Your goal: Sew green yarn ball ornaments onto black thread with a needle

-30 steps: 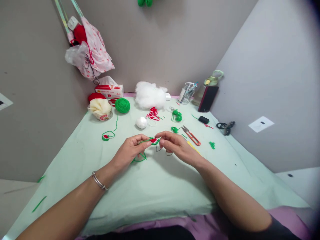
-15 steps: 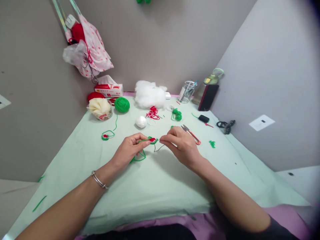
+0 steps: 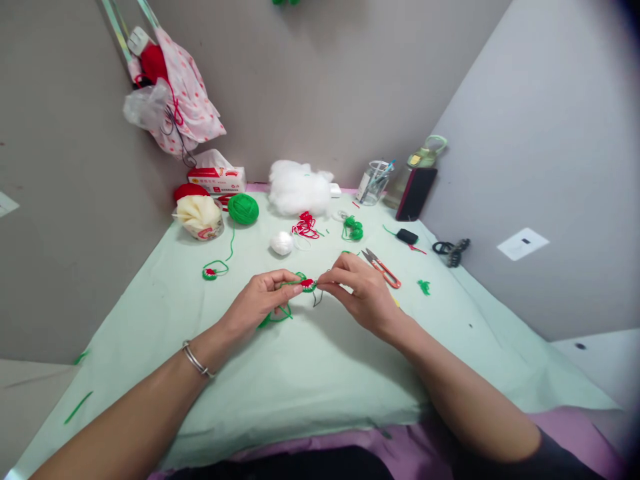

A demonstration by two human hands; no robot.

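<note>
Between finger and thumb, my left hand (image 3: 265, 297) pinches a small crocheted piece (image 3: 309, 285), red in the middle with a white and green edge. Green yarn (image 3: 280, 315) trails from it below my left palm. My right hand (image 3: 359, 291) is closed in a pinch at the piece's right edge; what its fingertips hold is too small to make out. A thin dark thread (image 3: 317, 300) hangs in a loop between the hands. Just behind my right hand lie orange-handled thread snips (image 3: 383, 268). A similar crocheted piece (image 3: 209, 273) rests on the left, joined to a green yarn ball (image 3: 243, 209).
Across the back stand a tissue box (image 3: 217, 180), white stuffing (image 3: 300, 189), a clear cup (image 3: 373, 184) with sticks, a bottle (image 3: 404, 180) and a phone (image 3: 417, 194). A white yarn ball (image 3: 282, 243) and red yarn (image 3: 305, 227) lie mid-table. A dotted bag (image 3: 187, 100) hangs left.
My right fingertips have come slightly closer to the crocheted piece, and the dark thread's loop has narrowed and shifted right. My left hand keeps its pinch, almost still.
</note>
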